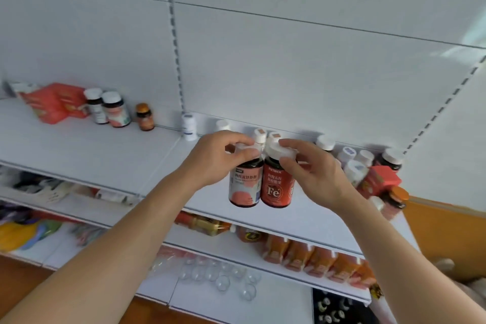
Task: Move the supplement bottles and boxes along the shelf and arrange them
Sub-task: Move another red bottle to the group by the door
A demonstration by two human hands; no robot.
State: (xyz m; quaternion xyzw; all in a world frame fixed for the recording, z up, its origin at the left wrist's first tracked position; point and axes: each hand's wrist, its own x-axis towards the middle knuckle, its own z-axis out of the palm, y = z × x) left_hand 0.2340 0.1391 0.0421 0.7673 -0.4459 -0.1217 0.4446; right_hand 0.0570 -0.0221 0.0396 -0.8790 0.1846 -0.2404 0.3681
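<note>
a: gripping two bottles at once, one per hand. the left hand (pixel 219 158) is clamped over the white cap of the pink-label bottle (pixel 244 183), and the right hand (pixel 310 168) pinches the white cap of the red fe bottle (pixel 276 184)

b: are they touching each other?

a: yes, side by side, shoulders pressed together, both upright at the front part of the white shelf (pixel 105 155). whether their bases sit on the board or hang just above it, i cannot tell

b: and the rest of that shelf?

a: at the far left lie red boxes (pixel 54 104), then two dark bottles with white caps (pixel 109 109) and a small orange-capped bottle (pixel 144 117) against the back. a white bottle (pixel 189 126) stands alone near the upright slotted rail (pixel 175 34). behind and to the right of the hands there is a crowd of white-capped bottles (pixel 355 158) and a red carton (pixel 380 183) tipped on its side

b: the room?

a: white back panels (pixel 289 73) all the way up. a lower shelf holds orange packets (pixel 315 258), the one beneath it clear plastic domes (pixel 218 276). the floor looks brown at the bottom left corner
</note>
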